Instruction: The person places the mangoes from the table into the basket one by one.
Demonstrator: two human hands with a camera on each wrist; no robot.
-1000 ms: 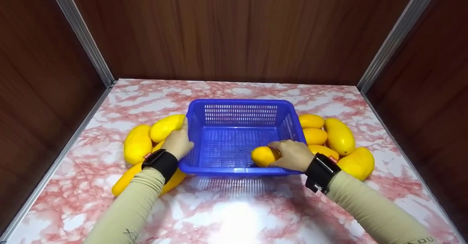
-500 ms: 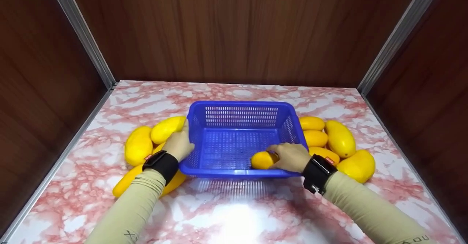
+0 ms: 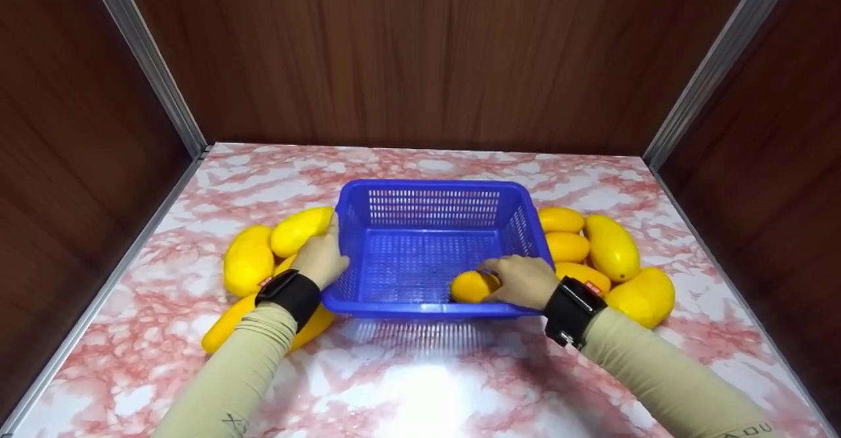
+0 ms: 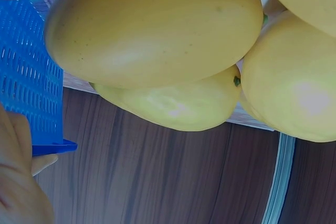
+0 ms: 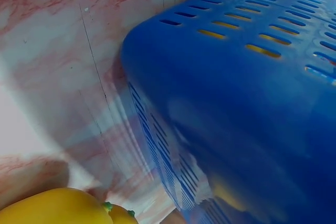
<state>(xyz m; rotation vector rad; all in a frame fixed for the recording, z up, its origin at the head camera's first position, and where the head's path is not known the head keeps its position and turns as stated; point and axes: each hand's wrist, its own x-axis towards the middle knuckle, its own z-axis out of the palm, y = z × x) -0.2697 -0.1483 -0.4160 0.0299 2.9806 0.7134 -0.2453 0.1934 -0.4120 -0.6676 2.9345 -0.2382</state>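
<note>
The blue plastic basket stands on the table with its slotted walls upright. My left hand grips its left rim; the left wrist view shows fingers of that hand at the basket edge. Inside the near right corner, my right hand holds a yellow mango low over the basket floor, thumb and fingers around its right end. Whether the mango touches the floor I cannot tell. In the right wrist view the basket wall hides most of that hand's work.
Several mangoes lie left of the basket, partly under the left forearm. More mangoes are grouped against its right side. Dark wooden panels enclose the marbled table at the back and both sides.
The right hand and its mango have shifted very slightly left and down within the basket since a second ago. The left hand keeps its hold on the rim.
</note>
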